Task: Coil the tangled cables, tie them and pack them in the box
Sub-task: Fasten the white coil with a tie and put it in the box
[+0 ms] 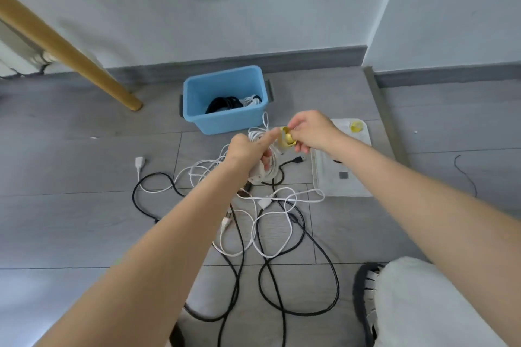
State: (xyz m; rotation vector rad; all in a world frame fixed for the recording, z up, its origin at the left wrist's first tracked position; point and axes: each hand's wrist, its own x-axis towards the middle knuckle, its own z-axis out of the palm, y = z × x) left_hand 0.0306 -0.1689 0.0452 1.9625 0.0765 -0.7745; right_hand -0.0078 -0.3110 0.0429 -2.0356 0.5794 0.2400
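Cables (pixel 270 222), black and white, lie tangled on the grey floor (pixel 84 166) near me. My left hand (pixel 248 149) grips a coiled white bundle (pixel 266 162), index finger extended; my right hand (pixel 313 132) pinches a yellow tie (pixel 287 138) just beside it. Farther off, the blue box (pixel 225 118) holds coiled black and white cables; a white tray (pixel 338 180) lies to the right.

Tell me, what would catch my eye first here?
Most striking are the two hands at center: the left hand grips a white cable coil while the right hand pinches a yellow tie at it. Behind them stands a blue box already holding coils; in front, tangled cables sprawl across the floor.
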